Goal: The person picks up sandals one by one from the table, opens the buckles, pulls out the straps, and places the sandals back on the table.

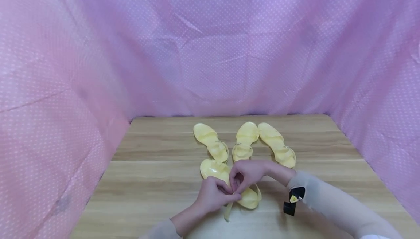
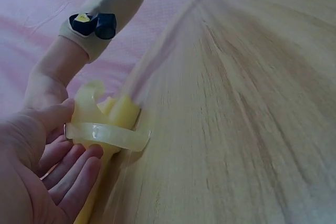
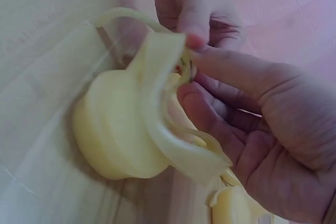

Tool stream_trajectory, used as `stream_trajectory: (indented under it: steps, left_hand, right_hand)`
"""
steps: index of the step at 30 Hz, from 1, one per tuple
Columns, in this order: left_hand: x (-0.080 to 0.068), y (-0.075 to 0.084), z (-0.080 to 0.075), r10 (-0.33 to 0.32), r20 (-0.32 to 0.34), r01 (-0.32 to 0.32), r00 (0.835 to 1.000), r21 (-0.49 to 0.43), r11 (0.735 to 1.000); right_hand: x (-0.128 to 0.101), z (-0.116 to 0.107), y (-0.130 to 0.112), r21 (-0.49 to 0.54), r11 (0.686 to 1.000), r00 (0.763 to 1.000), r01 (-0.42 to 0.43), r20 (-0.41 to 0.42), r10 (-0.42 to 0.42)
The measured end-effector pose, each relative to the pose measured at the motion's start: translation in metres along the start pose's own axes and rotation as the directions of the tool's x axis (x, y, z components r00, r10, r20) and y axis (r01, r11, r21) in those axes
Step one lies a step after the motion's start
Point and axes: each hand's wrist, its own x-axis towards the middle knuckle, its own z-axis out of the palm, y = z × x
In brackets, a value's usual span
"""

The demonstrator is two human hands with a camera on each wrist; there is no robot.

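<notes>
A pale yellow sandal (image 1: 210, 168) lies at the near middle of the table, its toe toward the back left. Both hands meet over its ankle strap (image 3: 157, 82). Between thumb and forefinger, my right hand (image 1: 247, 175) pinches the strap at the small metal buckle (image 3: 185, 66). My left hand (image 1: 213, 197) holds the same strap from the other side, thumb on it, the other fingers loosely extended in the left wrist view. The loose strap end (image 1: 227, 212) hangs down below the left fingers. Parts of the sandal's middle are hidden behind the hands.
Behind the hands lie more yellow sandals: one at left (image 1: 205, 133), one in the middle (image 1: 247, 131) and one at right (image 1: 270, 135). The wooden table (image 1: 147, 184) is bordered by pink dotted cloth (image 1: 213, 67). A black band (image 1: 296, 193) sits on the right sleeve.
</notes>
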Motion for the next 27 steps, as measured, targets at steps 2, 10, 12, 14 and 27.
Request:
stream_trajectory:
  steps: [2,10,12,14,27]
  left_hand:
    - [0.001,0.001,-0.001,0.008,0.014,-0.008,1.0,0.01,1.0]
    - [0.003,0.001,-0.005,0.024,0.044,-0.026,0.999,0.05,0.998]
    - [0.002,0.002,-0.006,-0.002,0.049,0.0,0.999,0.038,0.999]
    - [0.002,0.003,-0.006,-0.037,0.05,0.036,0.998,0.02,0.999]
    - [0.002,0.005,0.003,-0.148,0.006,0.148,0.989,-0.113,0.982]
  right_hand:
    - [0.002,-0.003,0.0,0.009,1.0,0.999,-0.002,0.039,0.002]
    - [0.006,-0.012,-0.001,-0.005,1.0,0.993,-0.005,0.115,0.005]
    - [0.008,-0.012,0.002,0.036,0.999,0.992,-0.008,0.124,0.003]
    - [0.009,-0.012,0.004,0.056,0.998,0.991,-0.009,0.134,0.002]
    - [0.005,0.001,0.005,-0.124,0.992,1.0,0.012,-0.012,-0.014]
